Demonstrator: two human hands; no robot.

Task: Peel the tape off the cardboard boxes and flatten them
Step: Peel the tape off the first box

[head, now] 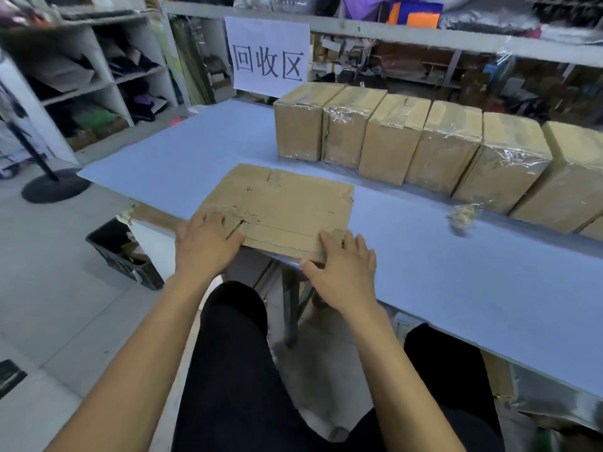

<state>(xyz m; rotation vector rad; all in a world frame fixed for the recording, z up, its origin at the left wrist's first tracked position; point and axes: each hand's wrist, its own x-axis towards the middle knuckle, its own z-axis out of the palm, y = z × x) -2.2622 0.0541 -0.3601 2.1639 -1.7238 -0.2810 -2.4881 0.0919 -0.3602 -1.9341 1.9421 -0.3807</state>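
We see flattened box [280, 207] at table [456, 288] near edge | left hand [204, 246], right hand [342, 272] pressing it flat | taped boxes [421, 151] rowed along far edge | tape wad [463, 216] between.

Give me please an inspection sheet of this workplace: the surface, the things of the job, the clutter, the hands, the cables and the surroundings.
Surface: blue table, its near edge beside the person's legs.
Job's things: flattened box flat at the near edge; six taped boxes upright in a row behind it, a seventh partly visible at the right.
Clutter: crumpled tape ball on the table, apart from the boxes.
Hands: left hand and right hand rest on the flattened box's near edge, fingers fairly straight.
Cables: nothing seen.
Surroundings: paper sign behind the table; shelves on the left; black crate on the floor.
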